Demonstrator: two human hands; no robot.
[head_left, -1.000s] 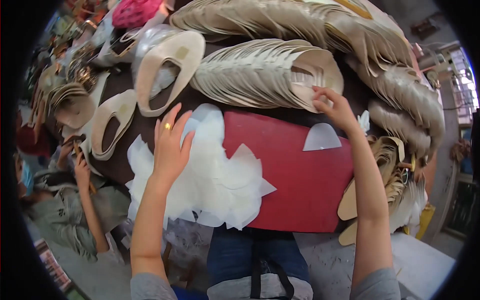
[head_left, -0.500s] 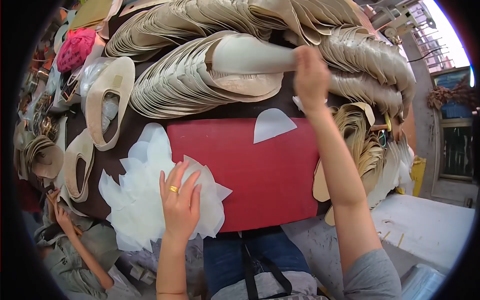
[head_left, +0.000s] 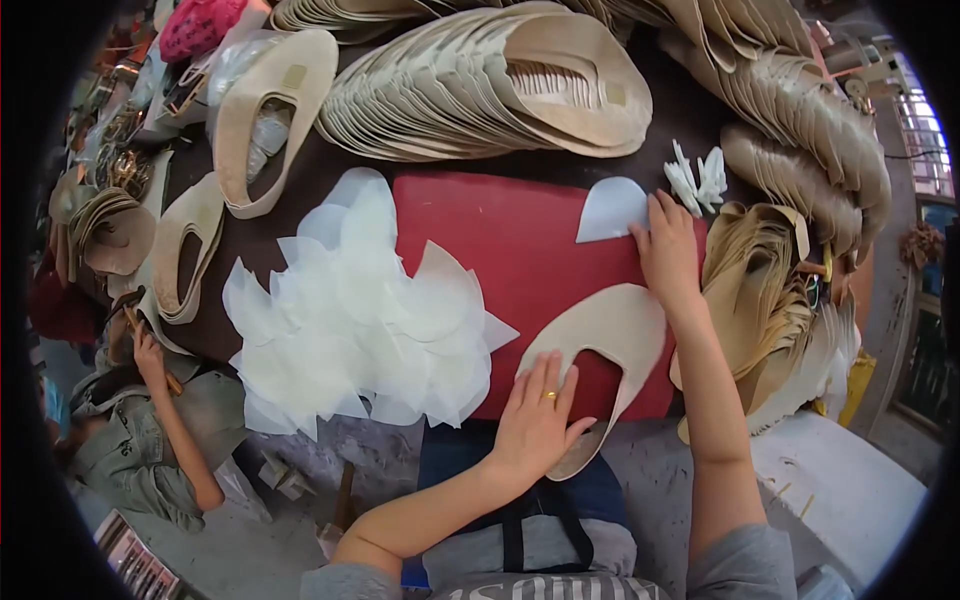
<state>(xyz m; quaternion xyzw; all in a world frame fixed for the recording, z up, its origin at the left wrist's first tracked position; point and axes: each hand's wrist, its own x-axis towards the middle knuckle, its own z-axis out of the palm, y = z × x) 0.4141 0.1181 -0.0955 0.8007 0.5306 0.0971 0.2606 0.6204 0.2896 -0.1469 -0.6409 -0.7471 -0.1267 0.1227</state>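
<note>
A beige shoe-upper piece (head_left: 640,335) with a U-shaped cutout lies on the red board (head_left: 480,225), its lower end over the front edge. My left hand (head_left: 533,420) rests flat on its left arm, fingers stretched out. At the board's far right, my right hand (head_left: 672,248) touches the right edge of a translucent white half-round piece (head_left: 608,210) with its fingertips, thumb and fingers apart. A spread pile of similar thin white pieces (head_left: 360,320) covers the board's left side and the table beside it.
A fanned stack of beige uppers (head_left: 440,95) stands behind the board; more stacks (head_left: 800,100) lie right. Tan pieces (head_left: 750,265) and a small white object (head_left: 697,178) flank the board. Loose uppers (head_left: 235,130) lie left. A co-worker's hand (head_left: 150,360) holds a hammer (head_left: 140,325).
My right hand has come down from the stack to the white half-round piece. One upper now lies on the board, and my left hand has moved right from the white pile onto it.
</note>
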